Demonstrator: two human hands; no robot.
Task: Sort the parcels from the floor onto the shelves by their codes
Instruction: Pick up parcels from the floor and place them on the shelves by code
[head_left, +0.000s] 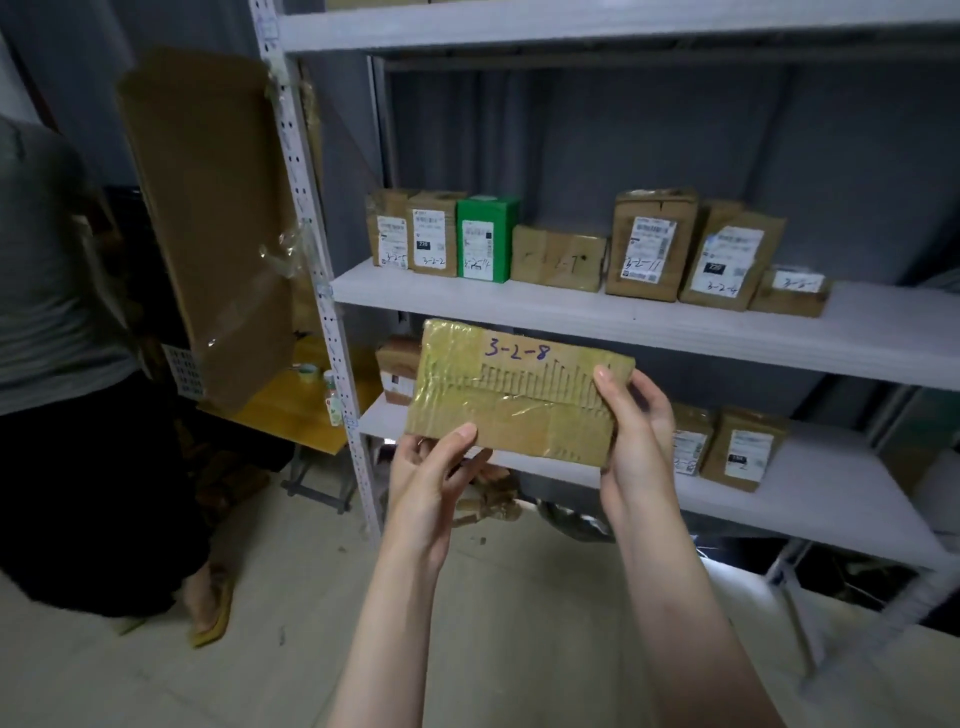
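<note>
Holding a flat brown parcel marked 3-2-8 up above the floor, both hands grip it. The left hand pinches its lower left edge, thumb on the front. The right hand wraps its right end, thumb also on the front. Just behind the parcel runs the front edge of the middle shelf. Seven parcels stand in a row there, set back from that edge, with a green box third from the left. White board shows bare in front of the row and beyond the small parcel toward the right end. Farther down, the lower shelf carries parcels right of the right hand.
</note>
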